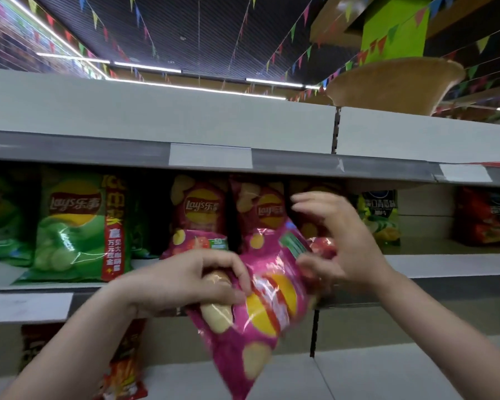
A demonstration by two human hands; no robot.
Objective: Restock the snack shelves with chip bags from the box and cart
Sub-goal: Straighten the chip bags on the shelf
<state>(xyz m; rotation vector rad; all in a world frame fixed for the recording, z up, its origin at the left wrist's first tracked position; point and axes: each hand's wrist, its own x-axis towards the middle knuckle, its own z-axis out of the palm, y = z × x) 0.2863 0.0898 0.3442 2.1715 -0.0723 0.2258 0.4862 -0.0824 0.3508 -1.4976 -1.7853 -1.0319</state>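
A pink chip bag (260,319) hangs tilted in front of the middle shelf (445,265). My left hand (191,281) grips its upper left edge with curled fingers. My right hand (338,241) is beside the bag's top right corner, fingers spread and loosely bent, thumb near the bag; it is blurred. Behind them two pink chip bags (197,215) stand upright on the shelf.
Green chip bags (70,226) fill the shelf's left part. A yellow-green bag (381,217) and a red bag (485,217) stand at the right with bare shelf between. An orange-red bag (124,370) sits on the lower shelf. A tan basket (387,85) rests on top.
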